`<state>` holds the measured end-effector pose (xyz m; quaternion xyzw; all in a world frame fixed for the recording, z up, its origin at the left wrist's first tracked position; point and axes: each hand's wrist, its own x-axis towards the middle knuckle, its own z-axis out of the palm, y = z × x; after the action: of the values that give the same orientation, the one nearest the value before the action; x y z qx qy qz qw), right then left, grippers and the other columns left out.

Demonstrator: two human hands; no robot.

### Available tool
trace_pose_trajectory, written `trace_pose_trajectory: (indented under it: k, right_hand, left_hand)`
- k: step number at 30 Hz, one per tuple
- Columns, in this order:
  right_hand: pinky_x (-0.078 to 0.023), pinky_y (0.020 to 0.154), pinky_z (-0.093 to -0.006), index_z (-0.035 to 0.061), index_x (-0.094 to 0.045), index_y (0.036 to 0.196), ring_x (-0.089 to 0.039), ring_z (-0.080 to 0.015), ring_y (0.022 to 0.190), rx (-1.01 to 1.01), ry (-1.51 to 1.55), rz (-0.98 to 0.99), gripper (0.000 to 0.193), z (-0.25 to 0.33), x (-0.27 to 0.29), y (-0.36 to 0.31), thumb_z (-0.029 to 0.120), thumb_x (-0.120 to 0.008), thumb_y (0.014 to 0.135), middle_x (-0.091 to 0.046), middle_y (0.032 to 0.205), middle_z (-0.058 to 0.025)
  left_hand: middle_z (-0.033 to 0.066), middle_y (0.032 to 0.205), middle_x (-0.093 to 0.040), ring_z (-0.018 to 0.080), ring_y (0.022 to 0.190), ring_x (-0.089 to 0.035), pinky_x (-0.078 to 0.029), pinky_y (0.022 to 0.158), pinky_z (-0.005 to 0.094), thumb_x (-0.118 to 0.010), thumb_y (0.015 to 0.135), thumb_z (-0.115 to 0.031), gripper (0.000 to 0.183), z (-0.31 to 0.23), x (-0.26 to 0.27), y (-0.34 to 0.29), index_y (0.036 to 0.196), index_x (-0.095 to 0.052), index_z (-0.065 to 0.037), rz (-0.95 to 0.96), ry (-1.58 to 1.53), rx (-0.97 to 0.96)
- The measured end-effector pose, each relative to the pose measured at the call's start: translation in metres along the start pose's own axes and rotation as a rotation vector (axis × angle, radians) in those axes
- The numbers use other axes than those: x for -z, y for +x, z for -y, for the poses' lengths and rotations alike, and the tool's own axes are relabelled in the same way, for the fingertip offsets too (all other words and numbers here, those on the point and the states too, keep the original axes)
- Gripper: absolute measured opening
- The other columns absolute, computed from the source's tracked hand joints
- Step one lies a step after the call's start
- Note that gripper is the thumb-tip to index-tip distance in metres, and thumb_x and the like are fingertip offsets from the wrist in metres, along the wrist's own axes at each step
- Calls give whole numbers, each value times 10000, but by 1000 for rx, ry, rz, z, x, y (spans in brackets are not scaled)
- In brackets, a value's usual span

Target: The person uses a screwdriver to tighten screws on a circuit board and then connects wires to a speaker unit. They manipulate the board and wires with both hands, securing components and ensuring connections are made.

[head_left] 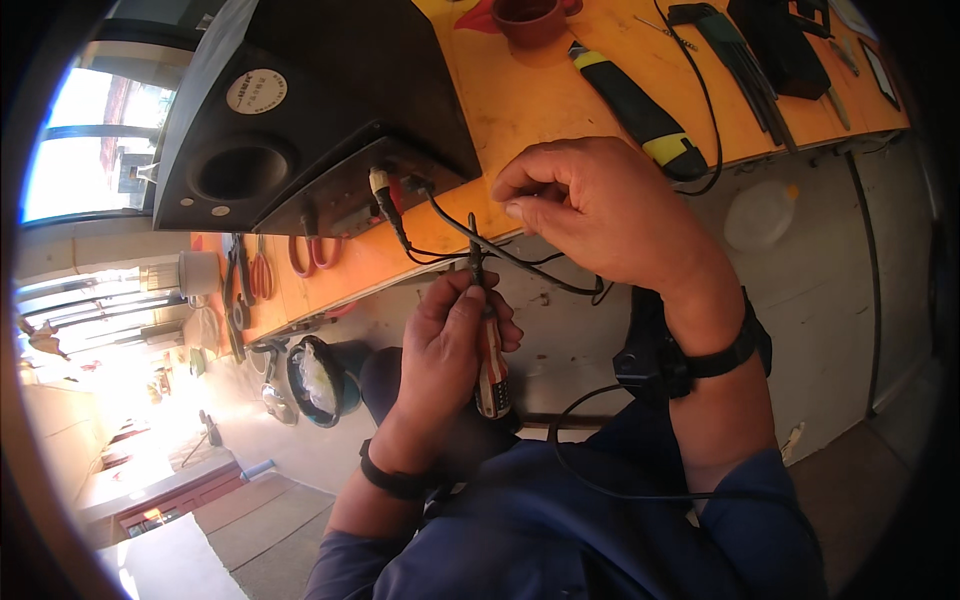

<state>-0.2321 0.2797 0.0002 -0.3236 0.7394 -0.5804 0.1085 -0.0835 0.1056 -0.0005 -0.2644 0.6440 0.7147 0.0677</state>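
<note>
My left hand grips a screwdriver with an orange and white handle, its dark tip pointing up toward the bench edge. Above and to the right, my right hand is closed in a pinch beside the speaker's right corner. Whatever its fingertips hold, if anything, is too small to make out. A large black speaker box lies on the orange bench, with a round port and a connector panel facing me. A metal-ended plug sits in that panel, and black cables hang past the screwdriver tip.
On the orange bench lie a black and yellow tool, a hex key set and a reddish cup. Red-handled scissors and pliers lie at left. Below stands a bucket with a plastic bag.
</note>
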Motion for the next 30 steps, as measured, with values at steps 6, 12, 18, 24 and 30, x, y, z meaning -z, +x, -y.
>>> trace_pose_trajectory:
  k: [6, 12, 18, 24, 30]
  right_hand:
    - [-543, 629, -247, -31, -711, 1131, -683, -109, 694, -143, 114, 63, 200, -5, 3, 0, 40, -673, 948, -733, 892, -72]
    - [-478, 570, -181, 54, -728, 1156, -658, -38, 698, -180, 116, 63, 197, -3, 32, -12, 116, -660, 982, -736, 919, 9]
    - [-507, 589, -202, 7, -684, 1206, -696, -91, 730, -285, 115, 12, 234, 18, 62, -36, 130, -662, 1009, -737, 965, -58]
    - [-505, 578, -202, -35, -676, 1168, -701, -100, 726, -394, 98, -138, 229, 27, 70, -67, 131, -678, 1010, -743, 955, -76]
    - [-493, 584, -215, 37, -733, 1068, -666, -63, 700, -246, 30, 106, 153, 29, 49, -100, 132, -695, 954, -718, 855, -14]
  left_hand:
    - [133, 841, -662, 202, 661, -668, -545, 571, 291, -486, 1079, -188, 238, 2, 0, -1, 1208, -573, -9, 76, -52, 5]
    - [147, 821, -647, 223, 634, -651, -529, 558, 292, -477, 1069, -168, 228, 12, 27, -10, 1174, -587, 1, 107, -52, 13]
    - [99, 858, -680, 173, 678, -667, -537, 562, 264, -501, 1063, -171, 232, 37, 67, -28, 1186, -613, -10, 152, 20, 170]
    - [94, 891, -674, 186, 708, -675, -569, 618, 302, -530, 1043, -216, 267, 92, 93, -30, 1189, -609, -7, 9, -18, 401]
    - [117, 989, -665, 200, 809, -687, -599, 673, 316, -575, 1026, -181, 284, 131, 112, -34, 1207, -584, 38, 7, -44, 530]
